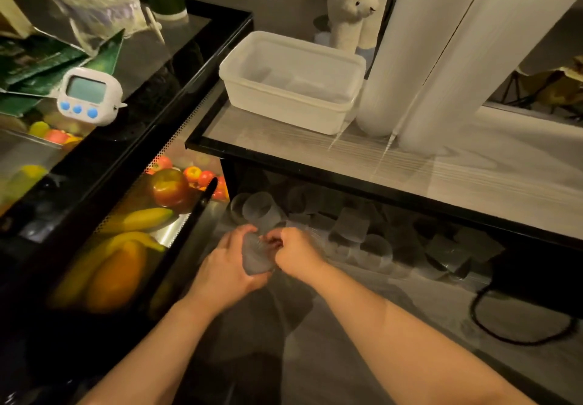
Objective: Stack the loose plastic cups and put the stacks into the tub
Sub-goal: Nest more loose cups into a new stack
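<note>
Both hands meet low over the lower shelf. The left hand (227,264) wraps around a short stack of cups (256,258), fingers curled round its side, while the right hand (295,254) pinches at the stack's upper rim, apparently seating a cup into it. How many cups the stack holds cannot be told through the cloudy plastic.

The work looks to be in its early part. The tub (291,81) stands on the tabletop (473,183) above, well apart from the hands, and appears to hold no cups (its frosted walls make this hard to confirm). Many loose cups (362,231) lie scattered along the lower shelf under the tabletop's edge, some upright and some tipped over. So the stack in hand is not finished, nothing has gone into the tub, and most of the gathering is left.
</note>
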Motion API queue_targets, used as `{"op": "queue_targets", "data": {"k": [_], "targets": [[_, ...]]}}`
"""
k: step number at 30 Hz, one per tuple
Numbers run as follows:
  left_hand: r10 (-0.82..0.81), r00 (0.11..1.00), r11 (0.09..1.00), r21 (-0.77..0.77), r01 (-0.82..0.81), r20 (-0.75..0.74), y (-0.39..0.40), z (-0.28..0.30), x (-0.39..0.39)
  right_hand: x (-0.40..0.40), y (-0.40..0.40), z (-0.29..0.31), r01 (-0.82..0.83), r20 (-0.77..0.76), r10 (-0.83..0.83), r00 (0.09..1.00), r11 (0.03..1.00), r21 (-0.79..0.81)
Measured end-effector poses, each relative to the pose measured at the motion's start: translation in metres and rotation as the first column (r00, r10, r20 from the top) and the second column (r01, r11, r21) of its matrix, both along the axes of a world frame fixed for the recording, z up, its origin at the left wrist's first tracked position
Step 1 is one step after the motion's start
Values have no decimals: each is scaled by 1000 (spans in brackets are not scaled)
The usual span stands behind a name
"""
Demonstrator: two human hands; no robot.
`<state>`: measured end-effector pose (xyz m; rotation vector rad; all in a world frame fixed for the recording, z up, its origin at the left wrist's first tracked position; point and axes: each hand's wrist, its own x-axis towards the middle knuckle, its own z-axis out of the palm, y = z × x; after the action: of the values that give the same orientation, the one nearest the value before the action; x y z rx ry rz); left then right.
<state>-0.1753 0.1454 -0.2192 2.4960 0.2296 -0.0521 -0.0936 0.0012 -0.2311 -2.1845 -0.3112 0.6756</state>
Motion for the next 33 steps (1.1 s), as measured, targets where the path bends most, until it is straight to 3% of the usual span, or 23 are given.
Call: {"op": "queue_targets", "data": {"k": [4, 7, 9, 11, 14, 18, 21, 23, 25, 28, 30, 33], "targets": [[38, 996, 999, 6, -38, -75, 0, -4, -3, 7, -7, -8, -148, -9, 147, 989, 988, -38], [120, 987, 992, -32, -125, -108, 2, -7, -9, 20, -5, -12, -150, 232, 179, 956, 979, -138], [179, 973, 983, -16, -183, -143, -1, -5, -12, 31, 2, -16, -194, 289, 231, 929, 969, -151], [207, 966, 978, 35, -204, -152, -5, -2, -16, 40, 8, -12, -359, 245, 478, 844, 841, -405], [239, 959, 971, 46, -235, -154, -9, 2, -21, 50, 14, -8, -418, 156, 616, 772, 678, -604], [274, 953, 961, 2, -276, -126, -12, 8, -24, 50, 19, -10, -395, 225, 661, 716, 649, -650], [294, 947, 954, -23, -299, -129, -14, 11, -26, 45, 10, -9, -344, 305, 528, 793, 800, -491], [310, 942, 945, -64, -320, -126, -18, 11, -28, 33, -2, -7, -242, 414, 341, 844, 931, -273], [331, 936, 932, -112, -344, -120, -24, 9, -32, 16, -17, 0, -106, 418, 87, 904, 994, 21], [332, 937, 924, -165, -346, -106, -38, 9, -39, -16, -39, 23, 124, 128, -205, 970, 877, 464], [311, 945, 929, -176, -325, -105, -47, 10, -43, -35, -51, 30, 140, 38, -193, 980, 819, 557], [227, 971, 948, -214, -237, -72, -59, 8, -50, -53, -66, 26, 77, 85, -145, 986, 838, 540]]}}
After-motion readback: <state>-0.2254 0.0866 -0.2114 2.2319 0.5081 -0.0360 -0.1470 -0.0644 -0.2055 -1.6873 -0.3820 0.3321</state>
